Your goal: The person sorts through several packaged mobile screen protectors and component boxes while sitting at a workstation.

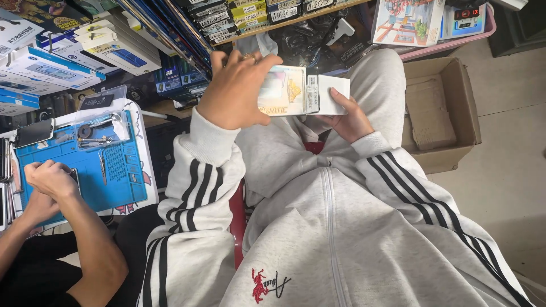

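Item: flat retail packet [284,91] held in both hands above the lap, long axis left to right.
Left hand [236,88] wraps the packet's left end, grip closed over its face; right hand [347,116] supports from below, thumb pinching the white card [333,94] sliding out rightwards. No worktop beneath; a co-worker's blue mat [114,170] lies left, a cardboard box [441,111] right, stocked shelves far.

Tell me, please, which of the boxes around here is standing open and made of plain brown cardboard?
The brown cardboard box on the floor beside the person's right hand, flaps open; the others are shut, printed retail packages.
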